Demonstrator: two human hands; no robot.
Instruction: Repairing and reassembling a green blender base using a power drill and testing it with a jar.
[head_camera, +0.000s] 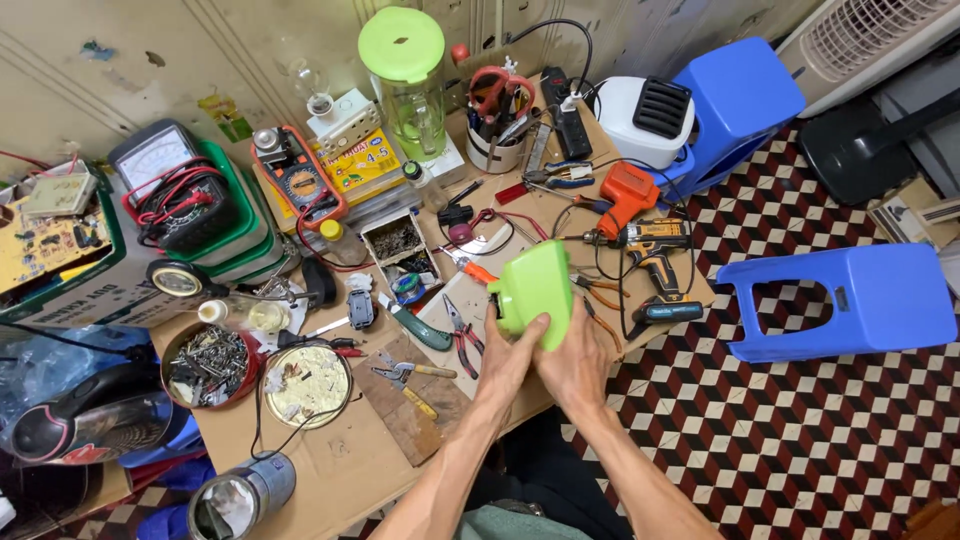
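Head view: both hands hold a lime-green plastic housing (535, 290) just above the near edge of the worktop (340, 455). The left hand (510, 355) grips its lower left side, fingers clamped on the plastic with the thumb lying up the face; the right hand (578, 362) cups its lower right corner, fingers wrapped behind and closed on it.

Left of the housing, red-handled pliers (462, 338) lie just beside the left hand, with a green-handled knife (420, 328) beyond them. Farther left sit a round tin of pale crumbs (308, 385) and a bowl of screws and scrap metal (208, 365). Right of the housing, a yellow-and-black cordless drill (655, 245) lies amid loose black cables, with an orange tool (628, 192) behind it. Behind the housing stands a small open box of screws (398, 245), and farther back a clear blender jug with a green lid (405, 75), a cup of scissors and tools (497, 125) and an orange multimeter (298, 180).

The worktop is brown cardboard, crowded edge to edge. Right of the housing, off the worktop, two blue plastic stools (850, 300) stand on a red, black and white chequered floor (790, 450). A scuffed cream wall (150, 60) rises behind.
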